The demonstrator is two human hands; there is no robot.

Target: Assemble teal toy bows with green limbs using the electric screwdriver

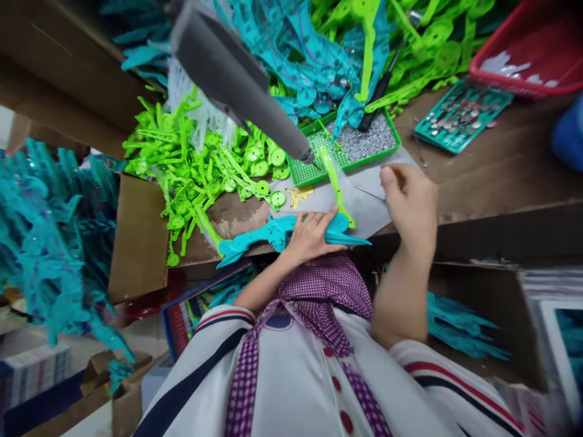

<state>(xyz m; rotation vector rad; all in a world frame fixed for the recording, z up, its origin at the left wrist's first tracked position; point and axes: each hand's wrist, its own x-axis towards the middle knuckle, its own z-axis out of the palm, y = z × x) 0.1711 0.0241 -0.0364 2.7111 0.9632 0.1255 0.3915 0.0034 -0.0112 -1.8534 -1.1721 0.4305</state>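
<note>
My left hand (312,237) presses down on a turquoise plastic toy part (264,233) at the bench's front edge, fingers over it and thumb apart. A lime-green plastic arm (337,189) lies by its fingertips, one end reaching the turquoise part. To the right, my right hand (412,203) is raised with curled fingers around a thin metal rod (368,193), which points left; its grip end is hidden in the hand. Under both lies a grey sheet (364,212) bearing a yellow cartoon figure (299,196).
A grey screwdriver-like power tool (246,79) slants down over the bench. Beyond are a green tray (300,176) of small screws, a black-handled screwdriver (379,91), a teal tray (449,142) of metal discs and a red bin (510,85). Lime-green parts (195,164) are heaped left.
</note>
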